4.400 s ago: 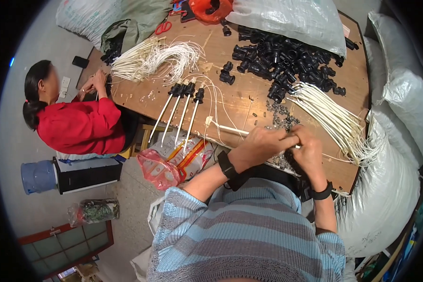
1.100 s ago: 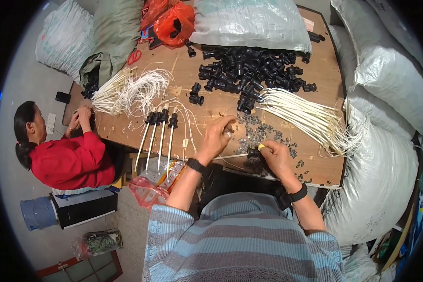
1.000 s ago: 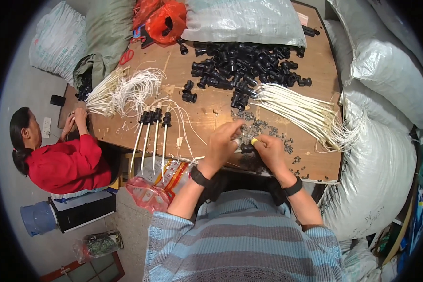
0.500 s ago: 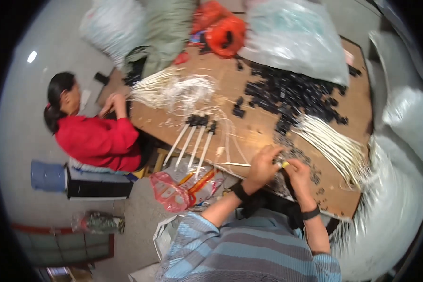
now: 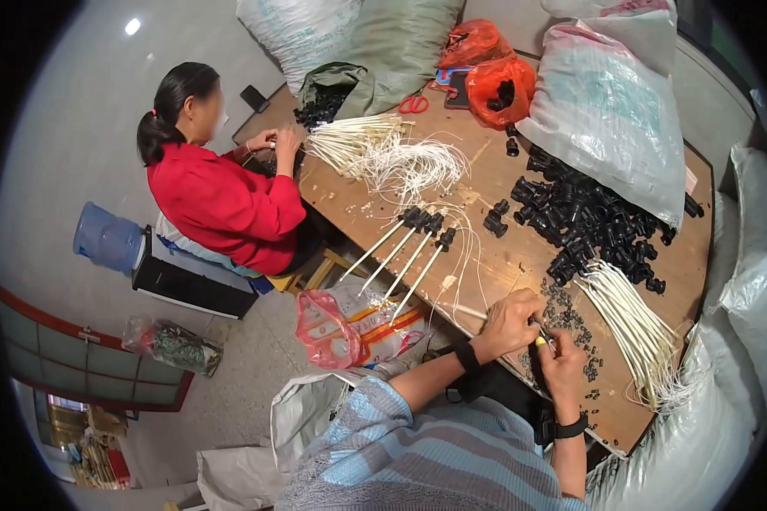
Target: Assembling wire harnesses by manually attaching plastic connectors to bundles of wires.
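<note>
Along the wooden table's (image 5: 626, 417) edge, the left hand (image 5: 511, 325) pinches a white tube (image 5: 469, 312), probably light, stiff, best gripped mid-shaft; the right hand's (image 5: 564, 364) hold is unclear.

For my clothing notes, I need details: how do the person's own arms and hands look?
The sleeves are knitted, striped light blue and grey, and leave the forearms bare. The left hand and right hand have no gloves; each wrist carries a black band. A small yellow spot shows at the right thumb; I cannot tell what.
</note>
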The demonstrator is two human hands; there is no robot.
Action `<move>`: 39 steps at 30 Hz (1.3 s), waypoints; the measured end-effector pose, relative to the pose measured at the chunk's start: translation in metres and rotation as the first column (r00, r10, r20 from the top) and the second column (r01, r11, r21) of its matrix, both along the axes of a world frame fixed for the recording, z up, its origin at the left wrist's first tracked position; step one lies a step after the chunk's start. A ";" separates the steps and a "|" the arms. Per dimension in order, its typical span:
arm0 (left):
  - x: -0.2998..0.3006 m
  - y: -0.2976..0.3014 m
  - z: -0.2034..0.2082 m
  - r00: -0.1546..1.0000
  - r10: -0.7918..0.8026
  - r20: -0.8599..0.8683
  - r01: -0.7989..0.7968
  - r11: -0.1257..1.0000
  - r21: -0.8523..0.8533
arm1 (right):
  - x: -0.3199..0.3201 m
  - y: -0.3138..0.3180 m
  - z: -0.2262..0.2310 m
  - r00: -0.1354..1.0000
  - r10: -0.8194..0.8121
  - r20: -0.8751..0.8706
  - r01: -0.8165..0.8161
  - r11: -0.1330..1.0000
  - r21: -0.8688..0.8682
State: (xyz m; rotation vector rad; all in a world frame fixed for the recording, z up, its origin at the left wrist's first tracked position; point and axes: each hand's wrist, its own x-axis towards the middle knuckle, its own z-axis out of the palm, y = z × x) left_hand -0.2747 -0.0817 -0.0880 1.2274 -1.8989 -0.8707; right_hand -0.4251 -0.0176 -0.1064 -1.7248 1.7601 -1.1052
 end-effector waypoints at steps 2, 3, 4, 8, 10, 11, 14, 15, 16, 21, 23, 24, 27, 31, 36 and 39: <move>0.001 -0.003 0.003 0.999 -0.037 0.012 0.038 0.994 -0.099 | -0.002 -0.003 0.004 0.990 -0.045 -0.131 0.046 0.999 0.003; 0.002 -0.004 0.004 0.993 -0.088 0.077 0.098 0.985 -0.143 | -0.004 -0.004 0.008 0.963 -0.084 -0.255 0.106 0.992 0.075; 0.002 -0.005 0.004 0.998 -0.057 0.036 0.063 0.982 -0.180 | -0.007 -0.006 0.012 0.960 -0.108 -0.259 0.113 0.994 0.001; 0.011 -0.008 0.001 0.898 -0.363 0.249 0.424 0.865 -0.269 | -0.016 -0.004 0.027 0.764 -0.175 0.621 -0.090 0.924 0.371; 0.015 -0.011 -0.004 0.810 -0.473 0.346 0.489 0.871 0.047 | -0.019 0.002 0.028 0.921 -0.100 0.376 -0.025 0.949 0.314; 0.018 -0.012 -0.005 0.874 -0.479 0.081 0.478 0.878 0.033 | -0.017 0.003 0.025 0.957 0.125 0.262 -0.110 0.991 -0.071; 0.019 -0.012 -0.005 0.924 -0.380 0.053 0.380 0.925 0.000 | -0.021 0.012 0.023 0.937 0.213 -0.275 -0.244 0.966 -0.084; 0.017 -0.010 -0.005 0.911 -0.403 0.085 0.398 0.915 0.066 | -0.020 0.012 0.022 0.898 0.225 -0.378 -0.255 0.966 -0.032; 0.016 -0.009 -0.003 0.922 -0.378 0.083 0.375 0.926 0.053 | -0.020 0.010 0.023 0.846 0.238 -0.477 -0.265 0.964 0.009; 0.004 0.001 0.001 0.935 -0.295 0.199 0.338 0.910 -0.238 | -0.019 -0.015 0.033 0.968 0.210 -0.139 -0.183 0.965 0.186; 0.005 0.005 0.002 0.906 -0.290 0.307 0.359 0.913 -0.195 | -0.025 -0.026 0.038 0.957 0.285 0.049 -0.279 0.863 0.421; 0.006 0.006 0.002 0.882 -0.308 0.356 0.388 0.905 -0.178 | -0.028 -0.031 0.040 0.951 0.300 0.080 -0.295 0.794 0.532; 0.010 0.008 0.001 0.878 -0.308 0.366 0.408 0.883 -0.234 | -0.029 -0.032 0.035 0.937 0.284 0.203 -0.349 0.790 0.505; 0.014 0.008 0.000 0.877 -0.310 0.367 0.404 0.888 -0.218 | -0.015 -0.023 0.021 0.946 0.214 0.244 -0.308 0.829 0.467; 0.038 -0.021 -0.003 0.986 -0.123 0.116 0.157 0.919 -0.362 | -0.011 -0.025 0.035 0.969 0.204 -0.142 -0.235 0.938 -0.257; 0.076 -0.052 -0.002 0.881 0.297 0.369 -0.088 0.868 -0.488 | -0.033 -0.027 0.064 0.969 -0.171 -0.176 0.137 0.972 -0.194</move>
